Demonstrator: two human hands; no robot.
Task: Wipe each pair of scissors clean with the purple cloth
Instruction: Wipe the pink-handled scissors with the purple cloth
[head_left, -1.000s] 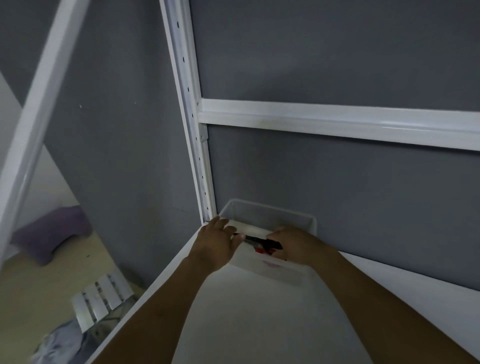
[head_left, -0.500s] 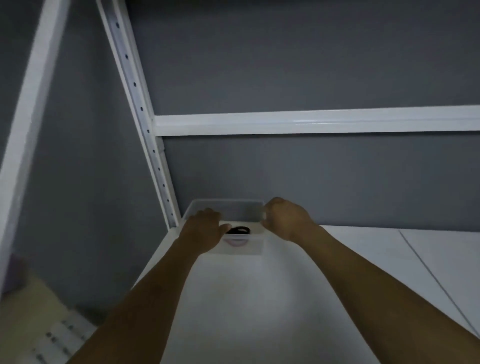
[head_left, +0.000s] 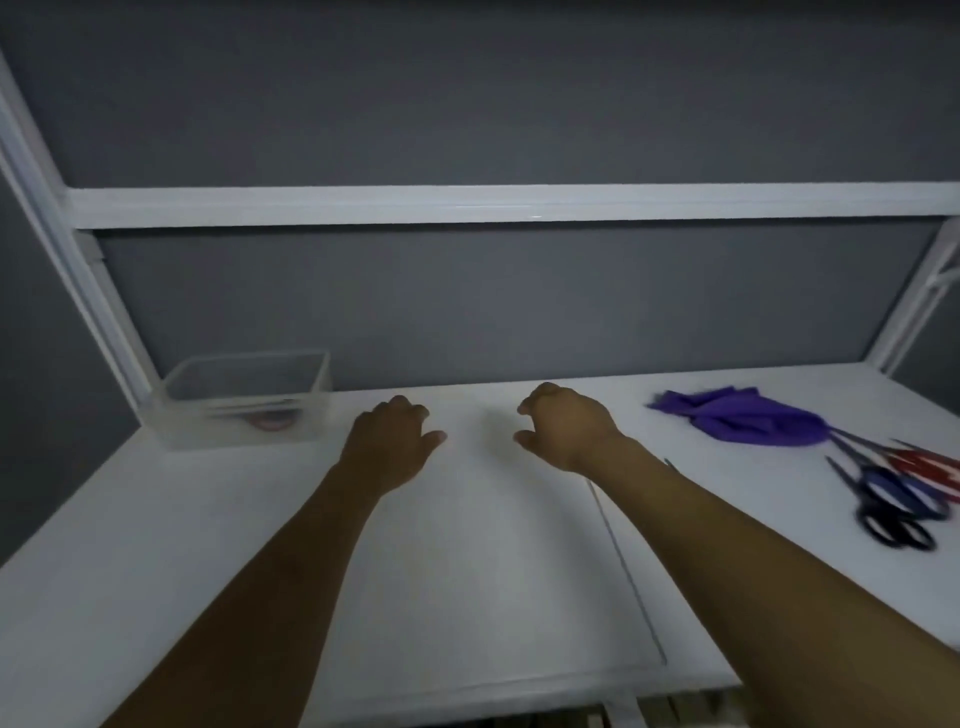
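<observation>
Having let go of the bin (head_left: 244, 400), the left hand (head_left: 389, 447) and right hand (head_left: 566, 426) now hover apart over the table (head_left: 156, 545), fingers loosely curled, holding nothing, the cloth (head_left: 748, 415) and scissors (head_left: 893, 493) lying together far right

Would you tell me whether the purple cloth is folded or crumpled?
Crumpled: the purple cloth lies in a bunched, wrinkled heap, not flat.
</observation>
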